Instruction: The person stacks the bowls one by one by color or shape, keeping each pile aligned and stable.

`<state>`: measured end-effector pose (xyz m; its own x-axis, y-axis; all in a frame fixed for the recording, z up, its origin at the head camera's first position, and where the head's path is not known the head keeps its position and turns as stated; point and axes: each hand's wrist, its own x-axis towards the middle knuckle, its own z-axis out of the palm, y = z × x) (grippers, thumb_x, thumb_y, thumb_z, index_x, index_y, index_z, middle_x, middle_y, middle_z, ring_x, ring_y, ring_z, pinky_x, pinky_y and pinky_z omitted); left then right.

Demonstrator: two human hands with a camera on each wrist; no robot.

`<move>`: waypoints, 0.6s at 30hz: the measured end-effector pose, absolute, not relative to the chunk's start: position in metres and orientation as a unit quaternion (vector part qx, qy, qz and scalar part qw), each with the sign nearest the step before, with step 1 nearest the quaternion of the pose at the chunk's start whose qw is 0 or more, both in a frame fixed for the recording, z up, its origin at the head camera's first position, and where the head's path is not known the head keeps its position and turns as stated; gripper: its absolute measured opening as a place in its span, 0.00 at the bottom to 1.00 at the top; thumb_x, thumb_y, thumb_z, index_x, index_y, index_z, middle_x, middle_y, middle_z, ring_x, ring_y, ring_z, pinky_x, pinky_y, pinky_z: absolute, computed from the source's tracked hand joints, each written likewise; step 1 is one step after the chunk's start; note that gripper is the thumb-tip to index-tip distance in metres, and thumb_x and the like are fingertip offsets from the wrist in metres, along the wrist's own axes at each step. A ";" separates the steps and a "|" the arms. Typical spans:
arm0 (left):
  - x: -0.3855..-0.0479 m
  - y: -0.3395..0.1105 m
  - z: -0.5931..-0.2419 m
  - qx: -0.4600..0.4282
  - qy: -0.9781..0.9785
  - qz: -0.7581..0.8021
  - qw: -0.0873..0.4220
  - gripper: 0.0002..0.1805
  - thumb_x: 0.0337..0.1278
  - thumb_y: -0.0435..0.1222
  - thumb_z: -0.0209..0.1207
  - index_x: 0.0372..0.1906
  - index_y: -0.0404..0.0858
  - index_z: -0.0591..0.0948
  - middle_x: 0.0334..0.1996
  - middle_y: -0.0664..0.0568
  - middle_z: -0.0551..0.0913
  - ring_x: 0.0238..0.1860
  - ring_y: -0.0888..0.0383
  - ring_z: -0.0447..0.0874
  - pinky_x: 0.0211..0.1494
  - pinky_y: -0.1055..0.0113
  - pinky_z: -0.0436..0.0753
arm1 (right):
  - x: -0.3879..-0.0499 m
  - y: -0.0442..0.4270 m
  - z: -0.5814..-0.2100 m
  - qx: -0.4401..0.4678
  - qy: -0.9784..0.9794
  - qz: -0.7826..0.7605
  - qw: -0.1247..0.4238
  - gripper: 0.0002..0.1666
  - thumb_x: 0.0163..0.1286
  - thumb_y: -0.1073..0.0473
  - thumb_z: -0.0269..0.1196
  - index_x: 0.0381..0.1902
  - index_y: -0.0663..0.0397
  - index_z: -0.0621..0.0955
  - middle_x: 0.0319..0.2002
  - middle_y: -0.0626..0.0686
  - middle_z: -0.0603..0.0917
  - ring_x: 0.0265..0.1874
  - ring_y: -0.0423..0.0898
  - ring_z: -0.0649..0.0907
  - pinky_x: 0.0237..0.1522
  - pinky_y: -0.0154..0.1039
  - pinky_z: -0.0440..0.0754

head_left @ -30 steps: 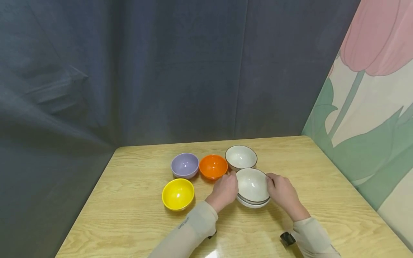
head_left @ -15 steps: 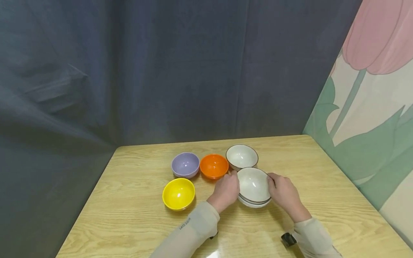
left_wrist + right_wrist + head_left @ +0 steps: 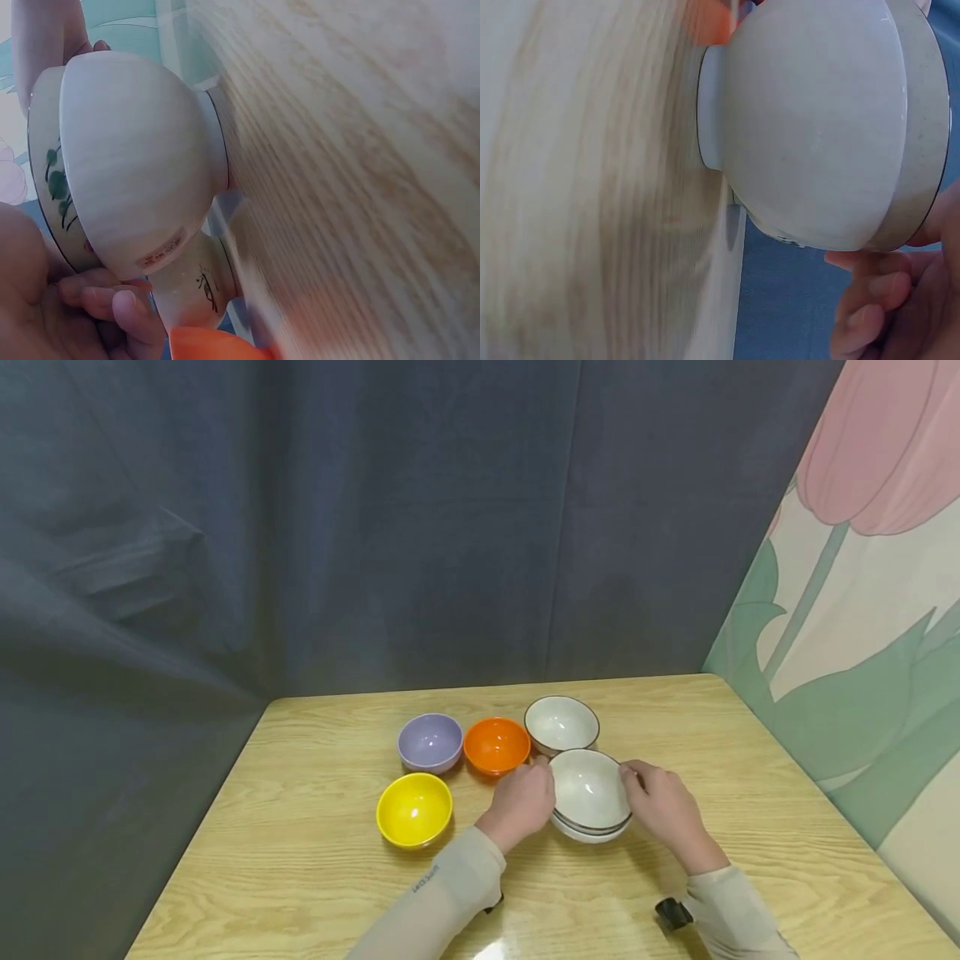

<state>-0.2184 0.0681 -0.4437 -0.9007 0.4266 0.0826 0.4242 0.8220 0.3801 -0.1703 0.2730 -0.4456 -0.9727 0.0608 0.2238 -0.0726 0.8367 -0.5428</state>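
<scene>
A white bowl with a thin dark rim (image 3: 588, 787) sits nested in a plain white lower bowl (image 3: 588, 832). My left hand (image 3: 522, 797) pinches the upper bowl's rim on the left, and my right hand (image 3: 662, 810) pinches it on the right. In the left wrist view, green leaves show on the upper bowl's side (image 3: 56, 180), and the lower bowl (image 3: 142, 165) bears a small red mark. The lower bowl's foot (image 3: 711, 109) stands on the table in the right wrist view. Parts of the fingers are hidden behind the rim in the head view.
Just behind the stack is another dark-rimmed white bowl (image 3: 562, 725). To the left are an orange bowl (image 3: 497, 746), a purple bowl (image 3: 430, 743) and a yellow bowl (image 3: 414, 812). A dark curtain (image 3: 420, 527) hangs behind the wooden table (image 3: 300, 877); a painted wall (image 3: 862, 693) bounds the right.
</scene>
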 end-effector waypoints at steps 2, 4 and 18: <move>-0.218 0.067 -0.444 0.224 0.952 0.208 -0.002 0.19 0.80 0.40 0.41 0.49 0.31 0.78 0.25 0.49 0.77 0.22 0.58 0.76 0.23 0.67 0.76 | -0.171 0.273 -0.445 0.003 -0.952 0.284 0.117 0.24 0.79 0.57 0.48 0.55 0.72 0.80 0.47 0.70 0.85 0.42 0.61 0.86 0.38 0.55 0.84; -0.218 0.067 -0.445 0.225 0.952 0.207 -0.003 0.19 0.79 0.40 0.41 0.50 0.31 0.78 0.25 0.49 0.78 0.22 0.58 0.77 0.23 0.67 0.77 | -0.171 0.273 -0.445 0.006 -0.951 0.284 0.118 0.22 0.78 0.59 0.49 0.55 0.72 0.80 0.45 0.69 0.85 0.36 0.56 0.85 0.33 0.49 0.83; -0.215 0.071 -0.451 0.216 0.958 0.189 -0.015 0.14 0.75 0.36 0.47 0.51 0.31 0.77 0.24 0.49 0.79 0.22 0.59 0.79 0.24 0.68 0.78 | -0.171 0.272 -0.453 0.005 -0.945 0.298 0.133 0.21 0.77 0.62 0.50 0.55 0.74 0.80 0.46 0.71 0.85 0.40 0.58 0.86 0.37 0.54 0.85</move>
